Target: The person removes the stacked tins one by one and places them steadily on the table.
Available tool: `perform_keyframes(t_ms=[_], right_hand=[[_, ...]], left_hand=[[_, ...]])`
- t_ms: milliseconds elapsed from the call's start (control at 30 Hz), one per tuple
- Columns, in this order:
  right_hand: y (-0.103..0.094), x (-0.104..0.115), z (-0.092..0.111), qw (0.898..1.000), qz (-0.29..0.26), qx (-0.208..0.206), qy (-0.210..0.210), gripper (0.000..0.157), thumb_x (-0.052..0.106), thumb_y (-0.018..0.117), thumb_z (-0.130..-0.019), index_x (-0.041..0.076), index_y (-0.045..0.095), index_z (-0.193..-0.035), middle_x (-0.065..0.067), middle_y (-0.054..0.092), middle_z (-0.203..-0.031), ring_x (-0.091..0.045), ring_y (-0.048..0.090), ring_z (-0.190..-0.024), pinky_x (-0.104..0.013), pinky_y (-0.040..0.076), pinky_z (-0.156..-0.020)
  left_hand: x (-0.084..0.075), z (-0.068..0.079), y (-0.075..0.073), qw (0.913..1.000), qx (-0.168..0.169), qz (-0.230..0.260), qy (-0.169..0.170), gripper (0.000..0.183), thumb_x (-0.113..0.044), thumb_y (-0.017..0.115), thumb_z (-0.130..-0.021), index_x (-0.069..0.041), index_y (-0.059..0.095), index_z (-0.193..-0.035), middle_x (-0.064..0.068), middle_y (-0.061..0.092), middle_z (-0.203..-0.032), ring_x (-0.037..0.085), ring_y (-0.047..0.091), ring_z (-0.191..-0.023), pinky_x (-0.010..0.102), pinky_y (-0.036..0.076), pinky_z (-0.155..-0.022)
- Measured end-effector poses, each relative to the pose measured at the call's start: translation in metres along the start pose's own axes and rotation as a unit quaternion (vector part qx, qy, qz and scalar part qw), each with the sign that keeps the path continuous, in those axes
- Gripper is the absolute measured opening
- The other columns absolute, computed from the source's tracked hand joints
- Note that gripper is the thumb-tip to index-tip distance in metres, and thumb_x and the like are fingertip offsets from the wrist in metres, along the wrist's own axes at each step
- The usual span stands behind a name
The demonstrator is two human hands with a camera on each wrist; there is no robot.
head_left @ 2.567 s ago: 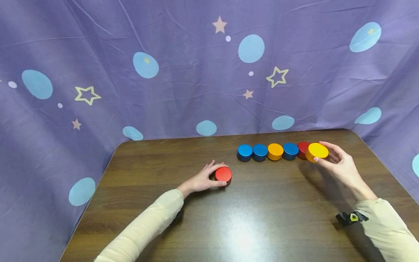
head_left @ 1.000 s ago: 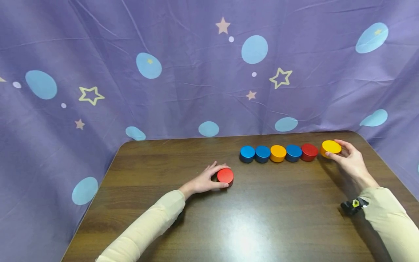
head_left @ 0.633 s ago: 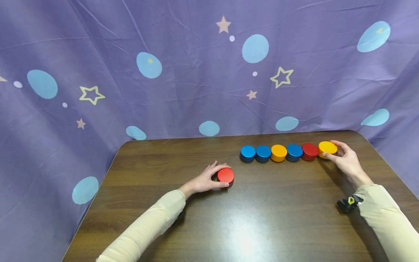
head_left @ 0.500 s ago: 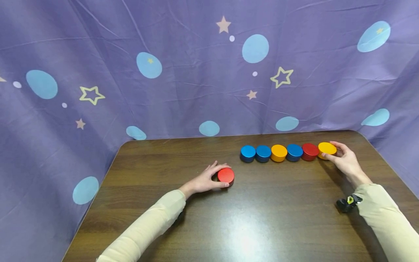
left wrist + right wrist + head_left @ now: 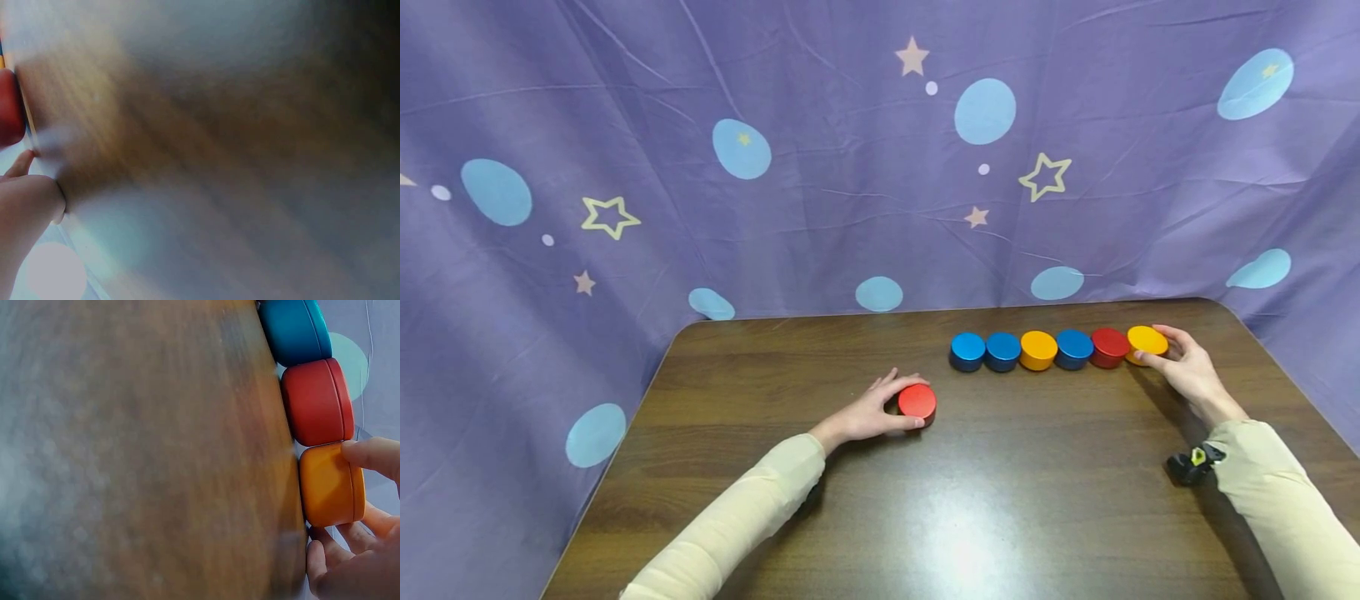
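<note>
With thumb and fingers my right hand (image 5: 1193,370) grips a round yellow tin (image 5: 1146,342) at the right end of a row. In the right wrist view this yellow tin (image 5: 331,485) stands on the table against a red tin (image 5: 317,403). Leftward the row runs on through a blue tin (image 5: 1074,349), an orange-yellow tin (image 5: 1038,350) and two more blue tins (image 5: 967,351). Nearer the table's middle, my left hand (image 5: 872,410) holds a bright red tin (image 5: 917,403) between thumb and fingers. Only an edge of that red tin (image 5: 10,107) shows in the left wrist view.
The brown wooden table (image 5: 850,517) reaches back to a purple curtain (image 5: 820,208) printed with stars and blue ovals. A black wrist strap (image 5: 1191,465) sits at my right sleeve. A glare spot lies on the table's front middle.
My right hand carried the yellow tin rightward past the dark red tin, then lowered it and drew it left against that tin. The left hand has stayed on its red tin.
</note>
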State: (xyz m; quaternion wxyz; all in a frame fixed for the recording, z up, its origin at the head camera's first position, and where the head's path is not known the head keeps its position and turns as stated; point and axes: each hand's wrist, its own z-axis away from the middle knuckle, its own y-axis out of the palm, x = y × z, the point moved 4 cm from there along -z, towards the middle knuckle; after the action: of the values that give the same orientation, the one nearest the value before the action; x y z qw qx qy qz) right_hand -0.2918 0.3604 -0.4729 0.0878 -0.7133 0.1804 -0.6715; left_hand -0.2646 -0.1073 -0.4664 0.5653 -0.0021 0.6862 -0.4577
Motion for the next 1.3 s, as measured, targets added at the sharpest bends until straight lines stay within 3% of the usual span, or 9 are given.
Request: perform_keyframes(t_ms=[100,300,433,533,733,833,1033,1233,1300], right_hand=[[-0.001,0.0,0.002,1.0,-0.011,0.0,-0.006,0.06,0.017,0.068,-0.091,0.003,0.037,-0.141,0.01,0.05,-0.122,0.011,0.046,-0.097,-0.007,0.034,-0.08],[-0.002,-0.003,0.003,1.0,-0.026,-0.004,-0.01,0.055,0.014,0.068,-0.091,0.01,0.041,-0.139,0.015,0.05,-0.118,0.011,0.047,-0.096,-0.007,0.034,-0.08],[-0.002,-0.004,0.004,1.0,-0.01,0.0,-0.006,0.066,0.013,0.067,-0.092,0.003,0.032,-0.147,-0.007,0.049,-0.136,0.01,0.045,-0.097,-0.006,0.035,-0.08],[-0.002,-0.003,0.005,1.0,0.011,0.006,0.001,0.077,0.015,0.066,-0.093,0.0,0.018,-0.151,-0.03,0.027,-0.149,0.006,0.044,-0.103,-0.006,0.035,-0.08],[-0.007,0.001,0.008,1.0,0.02,0.003,0.011,0.08,0.017,0.065,-0.093,0.005,0.014,-0.154,-0.033,0.02,-0.15,-0.014,0.044,-0.121,-0.006,0.035,-0.083],[-0.01,0.003,0.01,1.0,0.021,0.003,0.013,0.079,0.017,0.063,-0.094,0.007,0.012,-0.154,-0.033,0.018,-0.151,-0.029,0.036,-0.133,-0.005,0.033,-0.087],[-0.013,0.008,0.013,1.0,0.011,0.0,0.008,0.08,0.015,0.063,-0.094,0.012,0.012,-0.155,-0.031,0.014,-0.153,-0.041,0.025,-0.138,-0.006,0.031,-0.092],[-0.013,0.016,0.02,1.0,0.0,-0.008,-0.003,0.08,0.013,0.064,-0.093,0.012,0.013,-0.155,-0.028,0.012,-0.155,-0.043,0.017,-0.14,-0.029,0.02,-0.112],[-0.012,0.019,0.024,1.0,-0.005,-0.008,-0.008,0.08,0.013,0.064,-0.093,0.01,0.013,-0.155,-0.028,0.011,-0.155,-0.044,0.015,-0.14,-0.037,0.017,-0.113]], left_hand=[[0.001,-0.001,0.001,1.0,0.002,-0.001,0.0,0.061,-0.028,0.072,-0.088,-0.016,0.047,-0.143,0.009,0.035,-0.152,0.031,0.004,-0.145,0.049,0.0,-0.113],[0.002,-0.002,0.003,1.0,0.003,0.0,0.001,0.061,-0.028,0.072,-0.088,-0.016,0.047,-0.143,0.009,0.035,-0.152,0.031,0.004,-0.145,0.049,0.0,-0.113],[0.0,-0.002,0.003,1.0,0.005,0.0,-0.003,0.062,-0.029,0.072,-0.088,-0.017,0.046,-0.143,0.007,0.035,-0.152,0.03,0.004,-0.145,0.048,0.0,-0.114],[-0.001,-0.001,0.004,1.0,0.006,0.0,-0.007,0.063,-0.03,0.072,-0.088,-0.017,0.046,-0.144,0.006,0.034,-0.153,0.03,0.004,-0.145,0.047,0.0,-0.114],[-0.002,-0.002,0.004,1.0,-0.003,0.004,-0.005,0.062,-0.028,0.072,-0.087,-0.016,0.047,-0.142,0.008,0.037,-0.151,0.032,0.005,-0.145,0.049,0.001,-0.114],[-0.001,-0.003,0.004,0.9999,-0.012,0.005,-0.003,0.06,-0.027,0.073,-0.087,-0.014,0.049,-0.141,0.01,0.039,-0.15,0.035,0.007,-0.144,0.05,0.003,-0.113],[0.0,-0.002,0.003,0.9994,-0.035,0.006,-0.004,0.058,-0.024,0.075,-0.085,-0.012,0.052,-0.137,0.012,0.043,-0.146,0.037,0.012,-0.143,0.051,0.006,-0.113],[-0.001,-0.001,-0.003,0.9978,-0.062,0.007,-0.02,0.056,-0.026,0.077,-0.083,-0.012,0.056,-0.133,0.011,0.053,-0.137,0.035,0.02,-0.142,0.055,0.018,-0.11],[-0.002,-0.001,-0.005,0.997,-0.073,0.009,-0.022,0.057,-0.027,0.078,-0.082,-0.012,0.056,-0.132,0.009,0.058,-0.13,0.033,0.033,-0.137,0.053,0.028,-0.106]])
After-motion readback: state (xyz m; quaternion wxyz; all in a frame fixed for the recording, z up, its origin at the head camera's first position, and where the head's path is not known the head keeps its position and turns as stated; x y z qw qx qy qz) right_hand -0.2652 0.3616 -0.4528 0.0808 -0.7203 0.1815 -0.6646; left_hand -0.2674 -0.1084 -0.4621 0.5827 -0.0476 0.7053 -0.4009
